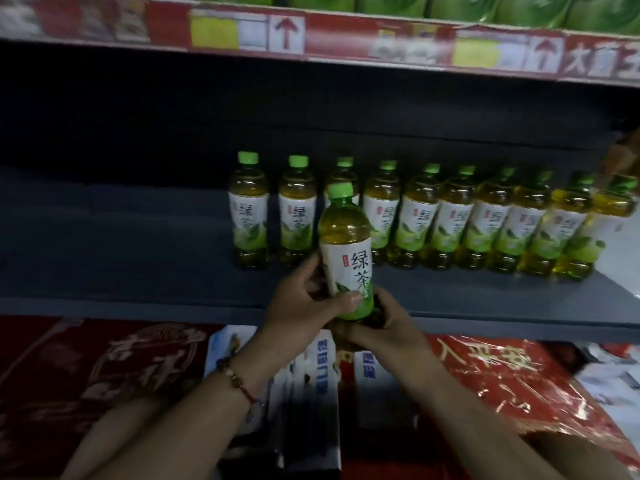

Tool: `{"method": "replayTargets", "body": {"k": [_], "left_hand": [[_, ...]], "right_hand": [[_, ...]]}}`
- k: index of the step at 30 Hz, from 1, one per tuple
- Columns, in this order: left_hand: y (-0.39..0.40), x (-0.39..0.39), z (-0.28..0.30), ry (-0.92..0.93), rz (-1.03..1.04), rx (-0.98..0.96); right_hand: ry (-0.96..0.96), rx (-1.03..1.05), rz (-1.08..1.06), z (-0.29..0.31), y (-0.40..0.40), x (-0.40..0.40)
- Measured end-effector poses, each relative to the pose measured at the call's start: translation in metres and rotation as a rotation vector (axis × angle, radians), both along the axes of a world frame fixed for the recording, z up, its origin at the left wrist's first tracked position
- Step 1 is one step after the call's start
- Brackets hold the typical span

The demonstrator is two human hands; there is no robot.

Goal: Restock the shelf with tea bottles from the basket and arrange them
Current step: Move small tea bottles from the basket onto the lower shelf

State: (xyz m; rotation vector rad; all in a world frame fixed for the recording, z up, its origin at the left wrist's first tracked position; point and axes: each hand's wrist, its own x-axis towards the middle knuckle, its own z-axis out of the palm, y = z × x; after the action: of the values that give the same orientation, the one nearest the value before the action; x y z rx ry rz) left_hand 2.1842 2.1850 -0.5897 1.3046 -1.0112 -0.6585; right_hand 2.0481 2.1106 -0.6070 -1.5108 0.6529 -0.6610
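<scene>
Your left hand wraps the lower label of a tea bottle, thumb across its front, while your right hand cups its base. You hold it upright above the shelf's front edge, before the row of bottles. You are mid-placement; next, likely set it down in line, label facing out.

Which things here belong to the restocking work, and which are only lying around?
Job:
held bottle, gripped by left hand and right hand
bottle row
grey shelf

Lying about:
green packs on the shelf above
price strip
red packages and white-blue boxes below

The basket is not in view.
</scene>
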Motion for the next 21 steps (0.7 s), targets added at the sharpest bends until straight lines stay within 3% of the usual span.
{"method": "replayTargets", "body": {"k": [9, 13, 21], "left_hand": [[0.044, 0.096, -0.004, -0.202, 0.230, -0.001], [0.042, 0.121, -0.010, -0.289, 0.337, 0.004], [0.029, 0.145, -0.017, -0.291, 0.406, -0.003]], "right_hand": [[0.009, -0.233, 0.147, 0.002, 0.015, 0.119], [-0.036, -0.292, 0.126, -0.006, 0.015, 0.154], [-0.027, -0.394, 0.031, -0.019, 0.013, 0.190]]}}
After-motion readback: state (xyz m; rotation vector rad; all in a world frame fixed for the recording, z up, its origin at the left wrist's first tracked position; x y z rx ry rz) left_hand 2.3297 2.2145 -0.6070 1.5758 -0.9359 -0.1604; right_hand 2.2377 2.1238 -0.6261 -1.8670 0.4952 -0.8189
